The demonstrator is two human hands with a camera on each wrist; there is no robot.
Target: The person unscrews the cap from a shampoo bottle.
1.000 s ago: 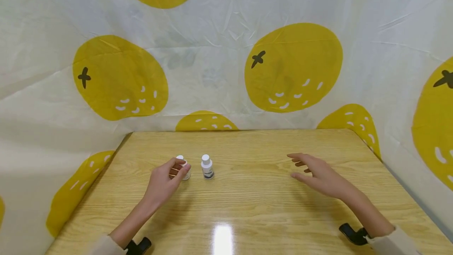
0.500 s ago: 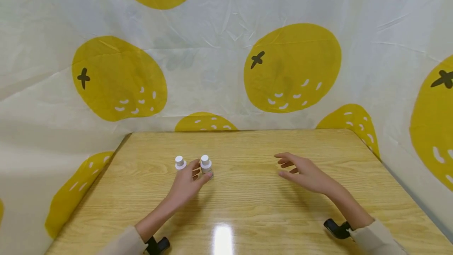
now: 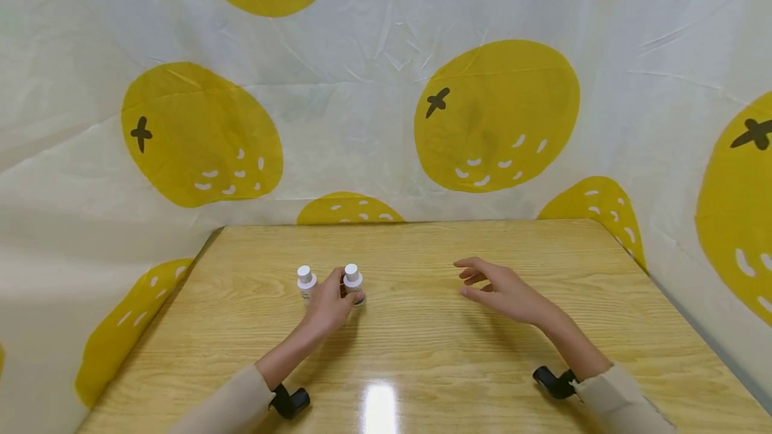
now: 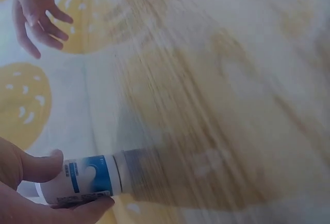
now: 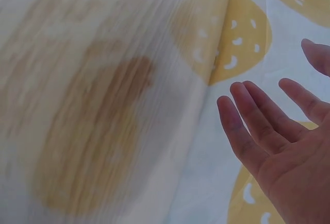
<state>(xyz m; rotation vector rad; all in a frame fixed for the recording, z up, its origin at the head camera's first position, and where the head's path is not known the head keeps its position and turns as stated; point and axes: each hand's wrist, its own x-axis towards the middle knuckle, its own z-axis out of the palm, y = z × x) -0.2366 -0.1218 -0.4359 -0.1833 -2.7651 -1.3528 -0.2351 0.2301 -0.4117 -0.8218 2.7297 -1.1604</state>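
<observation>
Two small white bottles with white caps stand upright on the wooden table in the head view. My left hand (image 3: 328,305) grips the right-hand bottle (image 3: 353,280), with the thumb on its near side and fingers behind it. In the left wrist view, thumb and fingers close around this bottle (image 4: 90,177), whose label has a blue patch. The other bottle (image 3: 305,278) is just left of the hand, its lower part partly covered. To the right, my right hand (image 3: 503,293) hovers over the table with relaxed, slightly bent fingers and nothing in them, as the right wrist view confirms.
The light wood table (image 3: 434,367) has a glossy reflection near its front. A white curtain (image 3: 350,119) printed with yellow fruit hangs along the back and sides. A black wrist camera mount (image 3: 289,402) sits at the left wrist, another mount (image 3: 553,382) at the right.
My left hand has moved right from the left bottle to the right one and now holds it. The left bottle is uncovered. My right hand has drifted left.
</observation>
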